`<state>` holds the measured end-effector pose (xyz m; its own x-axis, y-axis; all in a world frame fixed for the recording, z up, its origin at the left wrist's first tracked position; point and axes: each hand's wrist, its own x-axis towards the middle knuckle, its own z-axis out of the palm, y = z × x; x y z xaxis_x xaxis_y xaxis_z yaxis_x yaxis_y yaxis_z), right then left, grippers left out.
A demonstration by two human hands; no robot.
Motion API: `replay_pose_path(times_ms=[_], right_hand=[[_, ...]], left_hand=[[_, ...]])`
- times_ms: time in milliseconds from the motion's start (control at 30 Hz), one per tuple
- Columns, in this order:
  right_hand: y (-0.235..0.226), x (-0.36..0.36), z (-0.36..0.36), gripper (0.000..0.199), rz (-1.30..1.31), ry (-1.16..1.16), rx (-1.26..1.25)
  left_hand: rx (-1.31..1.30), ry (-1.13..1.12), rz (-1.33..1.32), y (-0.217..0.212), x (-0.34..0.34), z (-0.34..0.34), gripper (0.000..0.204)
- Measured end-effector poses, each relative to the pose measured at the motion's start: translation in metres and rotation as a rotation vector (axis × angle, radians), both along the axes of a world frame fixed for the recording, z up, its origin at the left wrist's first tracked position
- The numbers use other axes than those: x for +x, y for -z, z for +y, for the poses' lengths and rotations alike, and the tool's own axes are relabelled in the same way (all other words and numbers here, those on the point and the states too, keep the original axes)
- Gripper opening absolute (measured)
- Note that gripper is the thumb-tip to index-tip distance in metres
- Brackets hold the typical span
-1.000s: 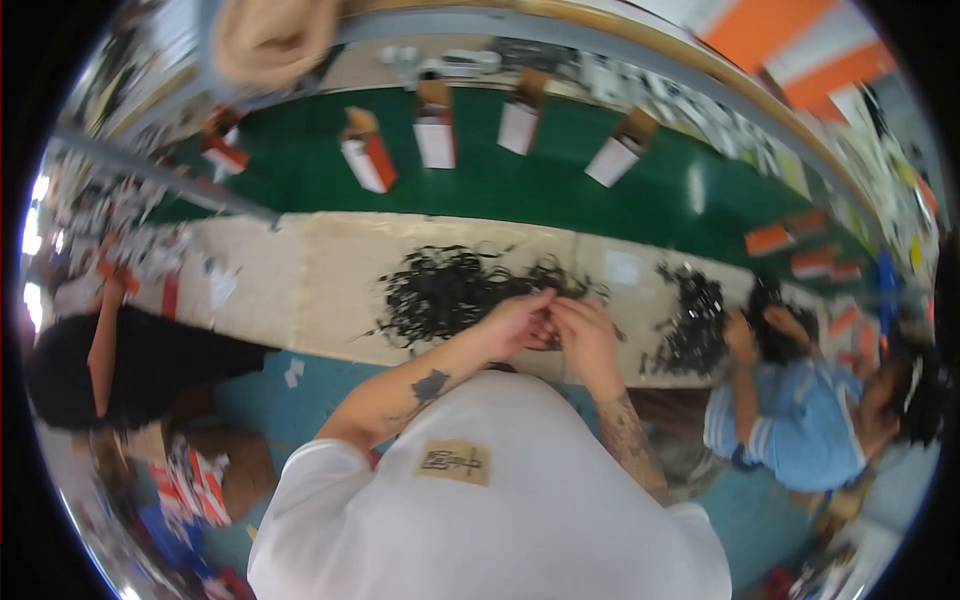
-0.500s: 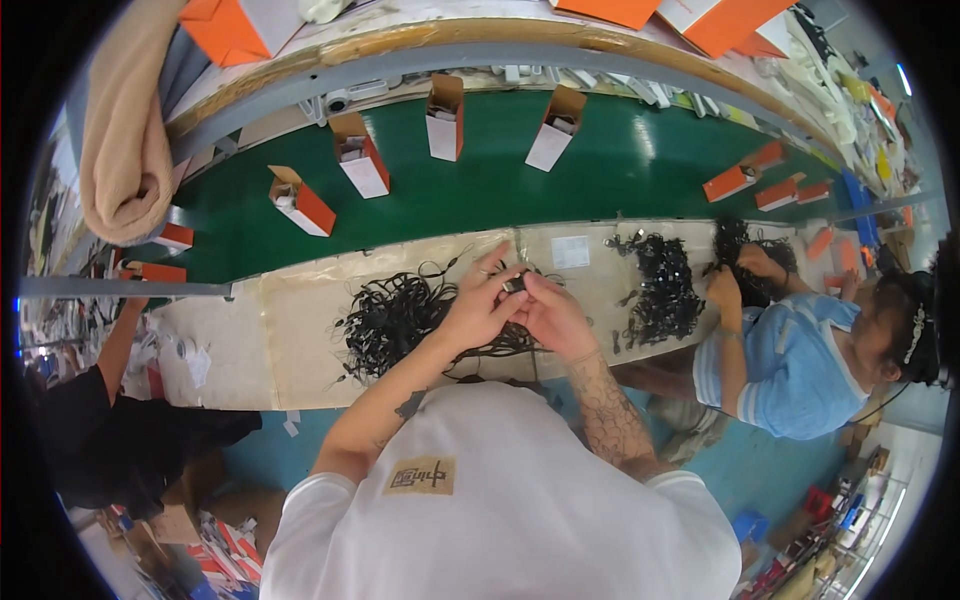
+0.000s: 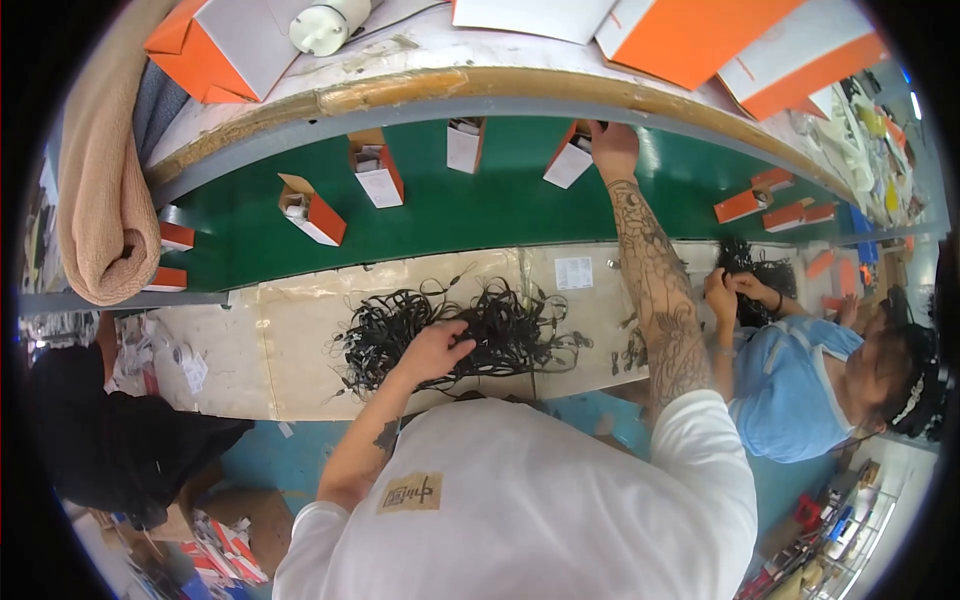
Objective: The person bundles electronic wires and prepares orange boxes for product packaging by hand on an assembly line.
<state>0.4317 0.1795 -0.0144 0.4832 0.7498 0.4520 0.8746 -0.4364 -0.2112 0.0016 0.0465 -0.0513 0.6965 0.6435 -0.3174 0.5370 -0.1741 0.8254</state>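
While left hand [image 3: 435, 350] grips cables [image 3: 500, 325], right hand [image 3: 612, 150] touches box [image 3: 572, 160]

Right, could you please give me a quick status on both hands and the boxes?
Left hand resting on the tangled pile of black cables. Right hand at an open orange-and-white carton on the green belt. Nothing blocking.

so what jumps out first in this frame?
The tangled heap of black cables on the pale worktop, with the left hand resting on it. Next, the right hand stretched far across to an open orange-and-white box on the green belt, where more such boxes stand in a row. At the right, a co-worker in blue handles another cable pile.
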Motion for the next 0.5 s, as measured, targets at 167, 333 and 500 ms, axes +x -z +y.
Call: replay_pose_path(times_ms=[167, 333, 500], right_hand=[[0.033, 0.004, 0.026, 0.032, -0.149, -0.127, -0.050], [0.044, -0.002, 0.030, 0.032, -0.062, 0.062, -0.280], [0.025, 0.001, 0.020, 0.031, -0.016, -0.016, -0.515]], left_hand=[[-0.069, -0.022, 0.053, 0.027, -0.017, -0.012, 0.041], [-0.053, -0.014, 0.101, 0.034, -0.027, -0.003, 0.038], [-0.109, -0.108, 0.067, 0.052, -0.010, 0.017, 0.035]])
